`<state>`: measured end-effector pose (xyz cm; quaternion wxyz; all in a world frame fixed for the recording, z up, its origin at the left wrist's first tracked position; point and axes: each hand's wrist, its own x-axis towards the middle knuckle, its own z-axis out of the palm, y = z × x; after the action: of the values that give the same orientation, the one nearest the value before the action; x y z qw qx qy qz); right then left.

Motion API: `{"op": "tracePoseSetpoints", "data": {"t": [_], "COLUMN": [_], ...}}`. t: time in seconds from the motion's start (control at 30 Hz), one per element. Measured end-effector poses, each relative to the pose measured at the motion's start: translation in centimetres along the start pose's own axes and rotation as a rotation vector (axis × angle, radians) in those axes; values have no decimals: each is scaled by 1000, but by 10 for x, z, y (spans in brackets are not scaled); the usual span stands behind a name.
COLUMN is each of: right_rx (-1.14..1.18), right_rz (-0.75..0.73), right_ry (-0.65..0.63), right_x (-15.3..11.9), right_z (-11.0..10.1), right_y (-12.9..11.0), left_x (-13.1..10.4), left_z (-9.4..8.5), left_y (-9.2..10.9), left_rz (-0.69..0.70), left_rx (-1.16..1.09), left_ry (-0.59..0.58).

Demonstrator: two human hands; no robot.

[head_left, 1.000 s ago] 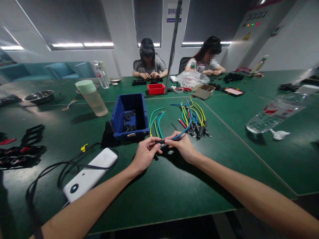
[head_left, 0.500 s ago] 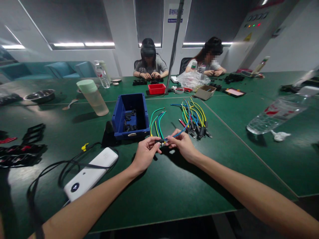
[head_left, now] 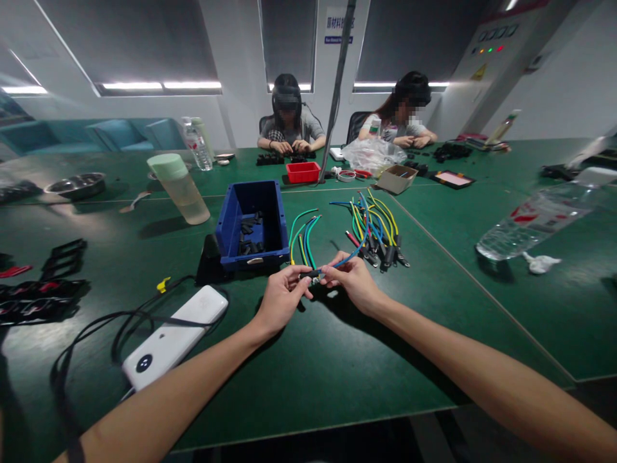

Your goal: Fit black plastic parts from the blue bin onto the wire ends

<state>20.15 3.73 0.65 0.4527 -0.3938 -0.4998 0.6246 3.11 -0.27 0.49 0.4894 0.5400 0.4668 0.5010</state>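
Between the fingertips of my left hand (head_left: 284, 292) is a short black sleeve (head_left: 310, 274), lying nearly level. My right hand (head_left: 354, 280) pinches a blue wire (head_left: 355, 247) close to the sleeve's right end; the wire arches up and back from my fingers. Whether its tip sits inside the sleeve is hidden by my fingers. Just beyond my hands lie several green, yellow and blue wires (head_left: 308, 238). To their right is a bundle of coloured wires (head_left: 378, 225), with black sleeves and metal lugs at their near ends. A blue bin (head_left: 229, 238) holds several loose black sleeves (head_left: 251, 235).
A white power bank (head_left: 176, 337) with a black cable (head_left: 120, 318) lies left of my forearm. A green-lidded bottle (head_left: 180, 190) stands behind it, and a clear water bottle (head_left: 535, 218) is at right. Two people work across the table, behind a red tray (head_left: 303, 172).
Both hands stay almost in place, with the black sleeve and blue wire still pinched. The blue wire's arch has shifted slightly.
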Motion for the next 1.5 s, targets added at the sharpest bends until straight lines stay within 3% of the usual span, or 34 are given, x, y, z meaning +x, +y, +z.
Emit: {"op": "tracePoseSetpoints", "data": {"t": [1.5], "right_rx": [-65], "right_rz": [-73], "right_ry": [28], "right_x": [-2], "right_z": [3], "right_y": [2], "left_x": [-1], "left_z": [1], "left_y": [0], "left_rz": [4], "left_rx": [13], "left_ry": [-71]}}
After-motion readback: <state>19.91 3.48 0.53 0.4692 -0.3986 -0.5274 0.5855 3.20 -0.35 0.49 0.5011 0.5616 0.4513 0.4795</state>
